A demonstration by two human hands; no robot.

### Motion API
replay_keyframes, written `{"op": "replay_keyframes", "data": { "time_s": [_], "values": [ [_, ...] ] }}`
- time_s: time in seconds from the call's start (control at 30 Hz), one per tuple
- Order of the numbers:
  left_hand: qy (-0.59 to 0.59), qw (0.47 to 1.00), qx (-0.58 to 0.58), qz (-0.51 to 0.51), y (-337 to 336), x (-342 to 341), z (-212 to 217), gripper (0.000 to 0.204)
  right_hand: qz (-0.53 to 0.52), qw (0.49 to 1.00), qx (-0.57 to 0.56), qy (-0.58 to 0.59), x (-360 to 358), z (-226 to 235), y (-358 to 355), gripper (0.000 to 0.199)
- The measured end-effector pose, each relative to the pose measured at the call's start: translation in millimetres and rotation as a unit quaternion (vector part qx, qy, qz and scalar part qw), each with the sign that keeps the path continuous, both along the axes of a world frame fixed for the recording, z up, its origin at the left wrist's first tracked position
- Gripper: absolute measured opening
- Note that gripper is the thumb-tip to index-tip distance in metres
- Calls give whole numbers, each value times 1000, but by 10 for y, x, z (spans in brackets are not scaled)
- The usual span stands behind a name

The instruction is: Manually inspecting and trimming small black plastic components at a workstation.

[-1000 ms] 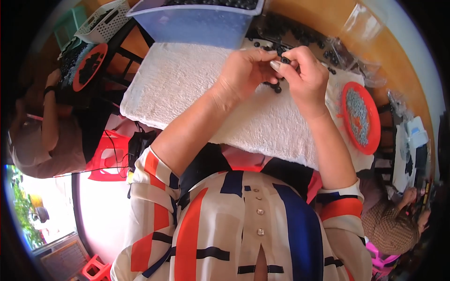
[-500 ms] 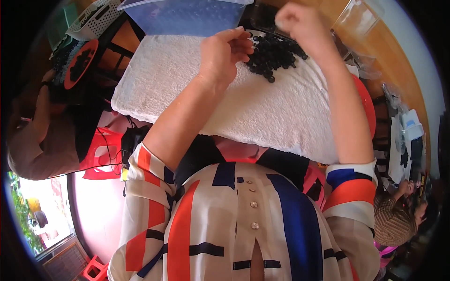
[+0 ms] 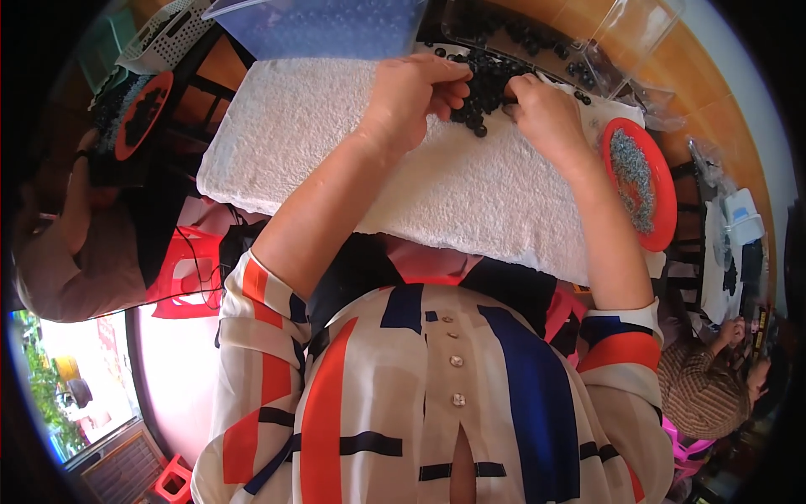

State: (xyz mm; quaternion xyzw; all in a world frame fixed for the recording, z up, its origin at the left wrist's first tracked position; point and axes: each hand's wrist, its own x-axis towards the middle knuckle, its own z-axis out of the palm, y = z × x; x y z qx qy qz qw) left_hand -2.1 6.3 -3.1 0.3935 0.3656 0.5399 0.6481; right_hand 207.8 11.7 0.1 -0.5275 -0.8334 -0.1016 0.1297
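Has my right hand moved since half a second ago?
Yes, toward you: against the white towel, your right hand has come from over the far edge to the black beads.

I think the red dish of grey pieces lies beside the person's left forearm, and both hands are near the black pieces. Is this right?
The side is wrong: the head view shows the red dish of grey pieces beside the right forearm. Left hand and right hand are near the black pieces.

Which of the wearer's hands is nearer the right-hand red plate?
Right. The right hand is left of the red plate; the left hand is farther left, across the black pile.
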Motion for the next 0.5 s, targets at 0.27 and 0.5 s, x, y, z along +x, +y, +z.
{"op": "replay_keyframes", "data": {
  "time_s": [0.27,0.5],
  "values": [
    [82,995,31,-55,-115,18,65,15,144,955,57,252,-194,242,-250,17],
    [-47,991,21,-121,-62,73,39,18,177,924,76,329,-322,216,-314,16]
  ]
}}
